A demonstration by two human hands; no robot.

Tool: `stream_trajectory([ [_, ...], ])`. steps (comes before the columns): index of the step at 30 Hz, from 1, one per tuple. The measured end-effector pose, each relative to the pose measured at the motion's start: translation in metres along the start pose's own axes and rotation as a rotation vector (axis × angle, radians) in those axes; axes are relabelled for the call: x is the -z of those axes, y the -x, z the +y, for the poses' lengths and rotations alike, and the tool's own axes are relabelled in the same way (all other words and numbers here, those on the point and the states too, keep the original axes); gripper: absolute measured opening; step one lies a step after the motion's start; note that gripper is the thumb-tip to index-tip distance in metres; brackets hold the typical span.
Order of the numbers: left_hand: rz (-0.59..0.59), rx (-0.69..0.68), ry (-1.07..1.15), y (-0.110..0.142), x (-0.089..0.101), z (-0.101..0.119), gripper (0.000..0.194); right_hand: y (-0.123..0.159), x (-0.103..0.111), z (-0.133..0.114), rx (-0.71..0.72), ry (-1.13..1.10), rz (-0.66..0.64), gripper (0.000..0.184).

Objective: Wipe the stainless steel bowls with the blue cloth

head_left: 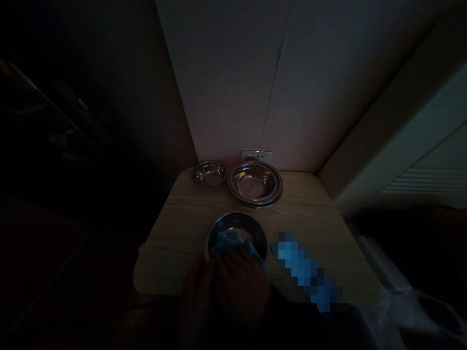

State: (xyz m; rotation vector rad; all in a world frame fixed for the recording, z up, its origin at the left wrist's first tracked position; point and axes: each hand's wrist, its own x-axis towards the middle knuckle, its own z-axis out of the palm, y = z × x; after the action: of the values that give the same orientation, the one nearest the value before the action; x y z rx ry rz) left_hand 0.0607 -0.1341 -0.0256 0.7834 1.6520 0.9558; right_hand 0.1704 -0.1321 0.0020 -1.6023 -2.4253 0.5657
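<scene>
A round metal bowl (pixel 260 232) stands on the wooden tabletop near its front edge. Inside it lies a blue cloth (pixel 229 241), bunched up. My right hand (pixel 241 284) presses this cloth against the bowl's inside, its fingers closed over the fabric. At the bowl's left front rim, my left hand (pixel 197 282) grips the edge with its fingers close together. Dim light leaves the fingertips of both hands hard to see.
A stack of wider metal bowls (pixel 254 187) and a smaller metal bowl (pixel 209 174) sit along the back of the table (pixel 175 233). Behind them is a wall socket (pixel 264 155). A pixelated blue patch (pixel 301 267) lies right of the front bowl. Walls enclose the back and right.
</scene>
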Motion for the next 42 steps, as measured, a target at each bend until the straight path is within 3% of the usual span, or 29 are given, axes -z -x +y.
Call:
stream_trajectory([
  [10, 0.029, -0.026, -0.022, 0.004, -0.002, -0.005, 0.045, 0.015, 0.005, 0.007, 0.021, -0.021, -0.025, 0.045],
  [17, 0.085, -0.033, -0.046, -0.004, 0.001, -0.022, 0.031, -0.012, -0.008, -0.014, -0.191, 0.042, 0.045, 0.040],
  [21, 0.117, -0.039, -0.059, -0.008, 0.003, -0.022, 0.034, -0.005, -0.010, -0.010, -0.126, 0.010, 0.038, 0.041],
  [26, 0.019, -0.027, -0.098, -0.004, 0.001, -0.011, 0.042, 0.013, -0.002, 0.003, -0.026, -0.017, 0.041, 0.047],
  [33, 0.054, -0.010, -0.133, -0.001, 0.005, -0.002, 0.042, -0.001, -0.006, -0.009, -0.080, 0.005, 0.085, 0.041],
  [39, 0.023, -0.050, -0.101, 0.003, 0.002, -0.001, 0.044, 0.011, 0.008, -0.001, -0.022, -0.001, -0.013, 0.041],
  [42, 0.028, -0.036, -0.124, 0.003, 0.001, -0.004, 0.041, 0.009, 0.009, -0.003, -0.064, 0.010, -0.023, 0.040],
])
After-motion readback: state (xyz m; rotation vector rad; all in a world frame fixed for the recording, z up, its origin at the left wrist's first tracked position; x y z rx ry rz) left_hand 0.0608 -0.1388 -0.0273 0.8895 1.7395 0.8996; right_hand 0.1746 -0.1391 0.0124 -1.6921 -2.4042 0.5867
